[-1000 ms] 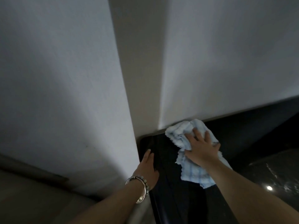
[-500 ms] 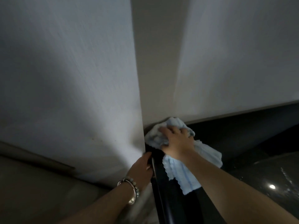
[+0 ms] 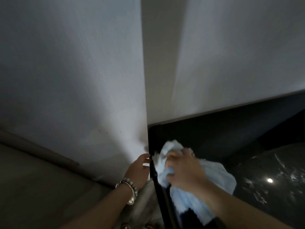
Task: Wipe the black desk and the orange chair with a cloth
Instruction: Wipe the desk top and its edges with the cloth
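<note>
right hand [image 3: 184,169] fingers clamped on cloth [image 3: 214,177], pulled back from corner, left hand [image 3: 137,171] fingers apart

Pale blue cloth [image 3: 212,180] on glossy black desk [image 3: 214,136].

White wall corner [image 3: 143,80], grey floor [image 3: 41,187], beaded bracelet [image 3: 130,189].

One black desk [image 3: 222,138], one pale blue cloth [image 3: 219,177], two hands, two bracelets [image 3: 130,189], one wall corner [image 3: 143,80]
</note>
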Tool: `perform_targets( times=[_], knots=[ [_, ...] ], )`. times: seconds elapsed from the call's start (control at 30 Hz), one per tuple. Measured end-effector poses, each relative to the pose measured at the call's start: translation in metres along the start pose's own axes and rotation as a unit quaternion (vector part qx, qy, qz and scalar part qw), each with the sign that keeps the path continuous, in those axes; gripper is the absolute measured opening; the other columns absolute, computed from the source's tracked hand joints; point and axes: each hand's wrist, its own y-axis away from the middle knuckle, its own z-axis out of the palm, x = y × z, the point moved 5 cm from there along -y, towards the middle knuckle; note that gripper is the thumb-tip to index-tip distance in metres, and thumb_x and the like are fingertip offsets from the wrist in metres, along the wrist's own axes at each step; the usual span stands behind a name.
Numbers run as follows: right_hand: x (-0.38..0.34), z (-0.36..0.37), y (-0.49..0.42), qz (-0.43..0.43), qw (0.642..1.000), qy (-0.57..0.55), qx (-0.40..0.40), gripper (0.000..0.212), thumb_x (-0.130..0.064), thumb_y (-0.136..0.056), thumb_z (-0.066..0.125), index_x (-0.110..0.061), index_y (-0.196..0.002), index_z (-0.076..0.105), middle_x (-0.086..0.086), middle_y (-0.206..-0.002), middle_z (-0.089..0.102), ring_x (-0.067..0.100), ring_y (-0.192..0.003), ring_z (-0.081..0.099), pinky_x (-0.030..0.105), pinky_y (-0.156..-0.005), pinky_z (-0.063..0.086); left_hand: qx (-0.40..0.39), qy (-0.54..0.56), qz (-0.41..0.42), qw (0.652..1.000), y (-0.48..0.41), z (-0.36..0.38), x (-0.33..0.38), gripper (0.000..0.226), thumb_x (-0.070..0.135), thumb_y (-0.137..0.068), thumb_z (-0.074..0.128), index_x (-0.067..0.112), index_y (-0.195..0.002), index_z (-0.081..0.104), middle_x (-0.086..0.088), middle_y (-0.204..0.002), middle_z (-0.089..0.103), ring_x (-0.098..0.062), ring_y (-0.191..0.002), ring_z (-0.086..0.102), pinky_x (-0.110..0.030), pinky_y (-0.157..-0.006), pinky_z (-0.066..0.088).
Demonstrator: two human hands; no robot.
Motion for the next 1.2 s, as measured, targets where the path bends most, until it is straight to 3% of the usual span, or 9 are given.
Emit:
perform_targets(
  times=[0.17, 0.3, 0.43, 0.57, 0.67, 0.77, 0.97, 1.1, 1.2],
  knots=[
    [0.025, 0.008, -0.036, 0.151, 0.987, 0.026, -0.046, 0.052, -0.040, -0.071, 0.065, -0.035, -0.122, 0.057, -0.002, -0.141, 0.046, 0.041, -0.119, 0.044, 0.053, -0.089, 0.043, 0.057, 0.001, 0.017, 0.998, 0.004, -0.001, 0.005, 0.045, -0.012, -0.088, 0.036, 0.005, -0.128, 0.050, -0.009, -0.111, 0.060, -0.022, -0.111, 0.055, -0.021, -0.092, 0.038],
    [0.003, 0.025, 0.024, 0.106, 0.993, 0.025, -0.034, 0.041, -0.042, -0.054, 0.072, -0.029, -0.092, 0.065, -0.003, -0.113, 0.063, 0.032, -0.096, 0.051, 0.044, -0.067, 0.050, 0.065, -0.049, 0.080, 0.993, 0.010, 0.003, 0.022, 0.045, -0.008, -0.089, 0.039, 0.011, -0.129, 0.052, -0.005, -0.123, 0.060, -0.017, -0.117, 0.053, -0.014, -0.091, 0.033],
    [0.030, -0.001, 0.002, 0.121, 0.988, -0.047, 0.078, 0.034, -0.037, -0.066, 0.044, -0.023, -0.085, 0.069, 0.002, -0.098, 0.068, 0.037, -0.074, 0.061, 0.043, -0.064, 0.051, 0.068, -0.131, 0.136, 0.980, 0.004, 0.015, 0.042, 0.047, 0.000, -0.091, 0.040, 0.015, -0.135, 0.046, -0.003, -0.136, 0.051, -0.019, -0.123, 0.048, -0.018, -0.096, 0.032],
    [0.048, -0.005, -0.055, 0.199, 0.980, -0.015, -0.010, 0.043, -0.039, -0.083, 0.049, -0.030, -0.125, 0.056, 0.004, -0.148, 0.037, 0.042, -0.122, 0.041, 0.055, -0.096, 0.036, 0.079, -0.111, 0.171, 0.976, -0.010, 0.026, 0.068, 0.045, 0.003, -0.091, 0.039, 0.018, -0.134, 0.044, 0.001, -0.135, 0.049, -0.016, -0.118, 0.048, -0.013, -0.088, 0.031],
    [0.063, 0.021, -0.059, 0.218, 0.973, -0.001, -0.082, 0.060, -0.048, -0.090, 0.049, -0.041, -0.144, 0.024, -0.004, -0.159, -0.002, 0.037, -0.141, 0.007, 0.058, -0.110, 0.011, 0.050, -0.134, 0.186, 0.972, -0.022, 0.037, 0.077, 0.039, 0.008, -0.091, 0.041, 0.020, -0.128, 0.046, -0.001, -0.135, 0.047, -0.022, -0.129, 0.040, -0.033, -0.104, 0.036],
    [0.093, 0.020, -0.041, 0.291, 0.956, 0.004, -0.042, 0.057, -0.045, -0.091, 0.048, -0.040, -0.143, 0.026, -0.005, -0.159, -0.002, 0.036, -0.140, 0.009, 0.058, -0.110, 0.011, 0.007, -0.228, 0.150, 0.962, -0.031, 0.044, 0.077, 0.050, 0.013, -0.095, 0.039, 0.015, -0.144, 0.029, -0.002, -0.153, 0.025, -0.019, -0.144, 0.013, -0.033, -0.117, 0.017],
    [0.160, -0.006, 0.006, 0.474, 0.879, 0.035, 0.019, 0.046, -0.036, -0.090, 0.052, -0.025, -0.133, 0.045, 0.009, -0.151, 0.023, 0.040, -0.128, 0.029, 0.058, -0.105, 0.025, -0.075, -0.359, 0.144, 0.919, -0.035, 0.039, 0.065, 0.058, 0.022, -0.099, 0.036, 0.015, -0.149, 0.009, 0.003, -0.158, 0.006, -0.013, -0.145, 0.009, -0.024, -0.116, 0.013],
    [0.122, -0.021, -0.038, 0.338, 0.934, 0.025, 0.111, 0.044, -0.034, -0.073, 0.048, -0.017, -0.110, 0.064, 0.021, -0.131, 0.051, 0.048, -0.099, 0.054, 0.059, -0.084, 0.043, -0.076, -0.430, 0.185, 0.880, -0.034, 0.043, 0.056, 0.064, 0.029, -0.098, 0.037, 0.010, -0.149, 0.005, -0.002, -0.158, -0.003, -0.016, -0.146, -0.003, -0.026, -0.118, 0.006],
    [0.076, 0.018, -0.054, 0.226, 0.972, 0.056, -0.002, 0.056, -0.044, -0.082, 0.056, -0.030, -0.134, 0.045, 0.008, -0.154, 0.024, 0.043, -0.128, 0.033, 0.066, -0.097, 0.028, -0.083, -0.456, 0.188, 0.866, -0.032, 0.045, 0.045, 0.068, 0.034, -0.097, 0.037, 0.010, -0.149, 0.001, -0.002, -0.158, -0.009, -0.016, -0.145, -0.008, -0.026, -0.118, 0.003]
  ],
)
